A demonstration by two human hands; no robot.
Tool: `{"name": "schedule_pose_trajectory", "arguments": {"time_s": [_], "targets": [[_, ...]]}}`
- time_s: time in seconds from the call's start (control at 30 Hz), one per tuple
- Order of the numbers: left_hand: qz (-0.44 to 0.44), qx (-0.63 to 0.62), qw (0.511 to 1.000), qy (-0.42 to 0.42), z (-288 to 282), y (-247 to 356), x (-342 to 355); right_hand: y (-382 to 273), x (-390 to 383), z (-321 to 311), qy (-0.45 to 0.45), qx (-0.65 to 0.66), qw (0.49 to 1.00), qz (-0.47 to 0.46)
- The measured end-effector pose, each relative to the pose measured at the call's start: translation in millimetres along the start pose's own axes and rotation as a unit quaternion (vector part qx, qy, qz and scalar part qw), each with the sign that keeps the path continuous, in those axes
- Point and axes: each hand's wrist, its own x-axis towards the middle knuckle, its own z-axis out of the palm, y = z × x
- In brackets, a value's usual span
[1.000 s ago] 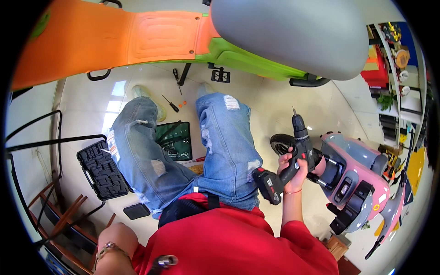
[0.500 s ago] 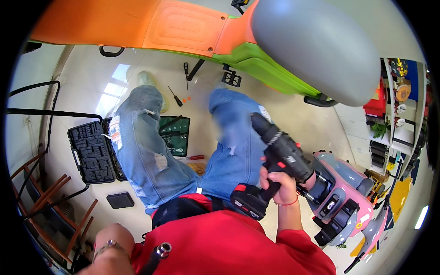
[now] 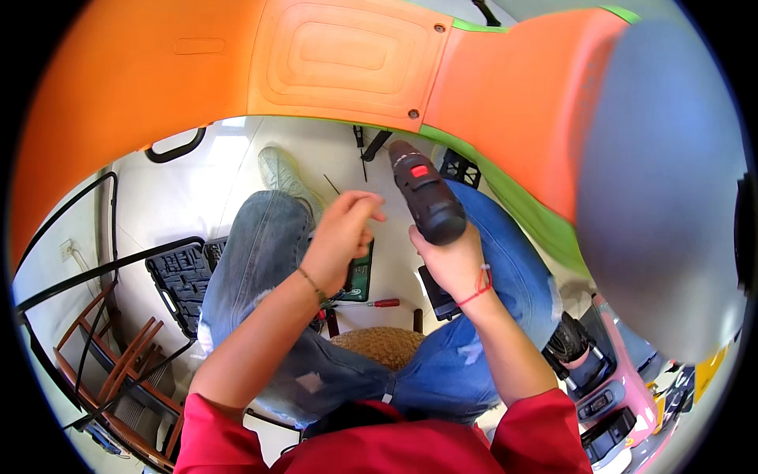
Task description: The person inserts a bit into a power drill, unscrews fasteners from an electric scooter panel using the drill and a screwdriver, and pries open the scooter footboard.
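Note:
My right hand [image 3: 446, 265] grips a black cordless drill [image 3: 426, 205] with a red button, its chuck pointing forward beneath the orange-and-green vehicle body [image 3: 332, 63], its battery low behind my wrist. My left hand [image 3: 347, 225] is raised just left of the drill, fingers curled; whatever is in them, if anything, is hidden. Under it lies a dark green tool pouch [image 3: 361, 276], with a red-handled screwdriver [image 3: 387, 302] nearby. A black screwdriver [image 3: 361, 140] rests on the floor under the vehicle.
The vehicle's grey seat [image 3: 655, 189] fills the upper right. A pink scooter [image 3: 632, 403] stands at lower right. An open tool case [image 3: 178, 280], black metal frame [image 3: 103, 265] and wooden chairs [image 3: 134, 371] are at the left. A woven stool [image 3: 379, 344] sits between my legs.
My left hand has risen from the lower left to the centre. The drill has moved left and forward, now pointing under the vehicle. The vehicle fills more of the view.

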Motion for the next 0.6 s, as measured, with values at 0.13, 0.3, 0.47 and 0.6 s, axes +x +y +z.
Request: {"name": "schedule_pose_trajectory", "arguments": {"time_s": [0.13,0.3,0.47,0.6], "targets": [[-0.05,0.004,0.996,-0.076,22,4,22,7,24,8,0.062,-0.015,0.997,-0.047],[-0.048,0.007,0.992,-0.116,18,-2,28,9,40,11,0.075,-0.023,0.995,-0.067],[0.048,0.086,0.989,-0.109,19,-16,18,11,39,8,0.065,-0.024,0.995,-0.069],[0.007,0.058,0.991,-0.123,18,-1,-2,16,41,2,0.06,-0.013,0.997,-0.043]]}}
